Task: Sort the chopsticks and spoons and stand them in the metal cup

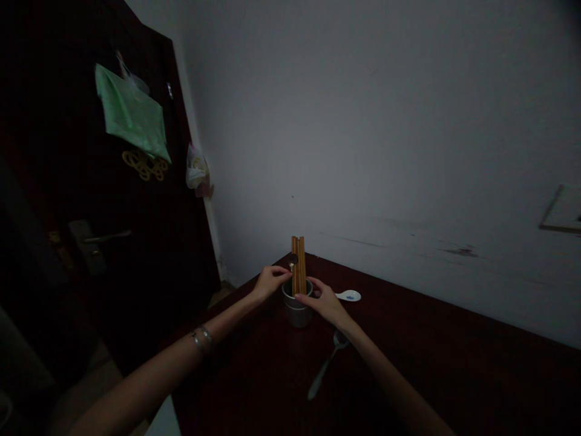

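Observation:
A grey cup (pixel 298 312) stands near the table's far corner with several wooden chopsticks (pixel 299 266) upright in it. A small metal spoon (pixel 293 260), bowl up, is at the left of the chopsticks. My left hand (pixel 271 281) pinches its handle just under the bowl, above the cup's left rim. My right hand (pixel 327 303) holds the cup's right rim, with the thumb in front near the chopsticks and the fingers behind. A white ceramic spoon (pixel 349 295) lies behind my right hand, its handle partly hidden. A larger metal spoon (pixel 323 369) lies in front, beside my right forearm.
The dark red table (pixel 436 345) runs along a grey-white wall (pixel 372 133). To the left is a dark door (pixel 149 236) with a lever handle (pixel 106 237). A green cloth (pixel 134 112) and a plastic bag (pixel 196 169) hang there. The light is dim.

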`<state>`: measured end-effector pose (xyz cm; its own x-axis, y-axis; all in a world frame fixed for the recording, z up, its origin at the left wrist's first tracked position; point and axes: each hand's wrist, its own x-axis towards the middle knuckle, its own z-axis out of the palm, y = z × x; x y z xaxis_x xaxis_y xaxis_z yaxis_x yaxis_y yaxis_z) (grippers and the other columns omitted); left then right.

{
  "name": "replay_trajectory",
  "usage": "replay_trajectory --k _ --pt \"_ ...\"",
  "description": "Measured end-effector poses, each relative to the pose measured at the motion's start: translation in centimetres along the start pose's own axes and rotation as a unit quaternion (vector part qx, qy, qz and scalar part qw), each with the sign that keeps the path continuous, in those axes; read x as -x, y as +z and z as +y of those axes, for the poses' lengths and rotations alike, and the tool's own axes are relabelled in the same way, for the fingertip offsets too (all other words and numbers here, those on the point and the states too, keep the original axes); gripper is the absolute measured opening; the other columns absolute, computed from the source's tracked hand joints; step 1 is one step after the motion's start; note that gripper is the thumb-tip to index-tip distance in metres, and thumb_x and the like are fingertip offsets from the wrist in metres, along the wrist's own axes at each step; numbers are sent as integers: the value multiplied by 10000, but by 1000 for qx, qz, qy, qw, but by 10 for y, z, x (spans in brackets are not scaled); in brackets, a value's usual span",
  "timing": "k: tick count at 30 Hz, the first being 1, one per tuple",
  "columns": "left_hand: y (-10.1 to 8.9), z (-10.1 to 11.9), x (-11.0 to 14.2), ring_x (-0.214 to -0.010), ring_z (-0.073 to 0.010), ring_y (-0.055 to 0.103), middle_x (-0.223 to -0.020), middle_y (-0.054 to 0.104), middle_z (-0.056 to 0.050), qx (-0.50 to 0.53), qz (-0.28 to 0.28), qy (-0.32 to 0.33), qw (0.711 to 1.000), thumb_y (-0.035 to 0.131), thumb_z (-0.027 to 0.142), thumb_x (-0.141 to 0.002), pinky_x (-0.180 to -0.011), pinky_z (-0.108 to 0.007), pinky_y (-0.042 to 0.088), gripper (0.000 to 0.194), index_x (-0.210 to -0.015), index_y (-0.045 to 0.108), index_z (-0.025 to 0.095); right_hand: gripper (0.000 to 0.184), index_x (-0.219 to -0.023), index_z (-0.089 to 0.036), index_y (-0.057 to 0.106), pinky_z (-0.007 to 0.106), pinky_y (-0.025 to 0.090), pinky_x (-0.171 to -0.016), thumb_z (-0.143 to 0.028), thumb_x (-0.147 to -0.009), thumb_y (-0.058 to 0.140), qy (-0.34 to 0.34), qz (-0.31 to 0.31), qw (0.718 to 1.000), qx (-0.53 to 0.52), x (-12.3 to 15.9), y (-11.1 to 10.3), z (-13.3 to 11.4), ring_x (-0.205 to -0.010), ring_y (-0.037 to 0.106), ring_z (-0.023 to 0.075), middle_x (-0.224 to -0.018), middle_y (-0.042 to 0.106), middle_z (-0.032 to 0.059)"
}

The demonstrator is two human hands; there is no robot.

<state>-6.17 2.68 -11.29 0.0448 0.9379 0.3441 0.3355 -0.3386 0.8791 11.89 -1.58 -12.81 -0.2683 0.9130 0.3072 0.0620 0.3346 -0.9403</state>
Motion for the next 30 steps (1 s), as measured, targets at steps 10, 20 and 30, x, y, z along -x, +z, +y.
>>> replay_trajectory --k 10,20,30 --pt "3 3 -2 -636 -173 588 -666 665 -46 -1 13 -5 1000 677 340 -583 -636 -292 444 214 -648 675 137 589 -1111 -166 518 349 478 -830 -364 -591 711 3 -9 1000 -24 -2 0 6 -930 607 218 -1068 622 97" --pt "-14 49 0 -690 -168 592 -692 666 -41 16 102 59 993 633 301 -647 -691 -293 454 170 -670 668 136 603 -1130 -151 513 341 482 -808 -371 -602 701 13 1 1000 -13 2 1 1 -906 610 211 -1063 620 113" --pt "-105 107 -6 -622 -129 567 -628 640 -40 1 187 69 980 637 289 -624 -659 -254 429 172 -639 651 118 643 -1145 -124 503 335 497 -770 -389 -593 702 31 8 999 -13 4 3 -1 -875 620 216 -1011 641 110"
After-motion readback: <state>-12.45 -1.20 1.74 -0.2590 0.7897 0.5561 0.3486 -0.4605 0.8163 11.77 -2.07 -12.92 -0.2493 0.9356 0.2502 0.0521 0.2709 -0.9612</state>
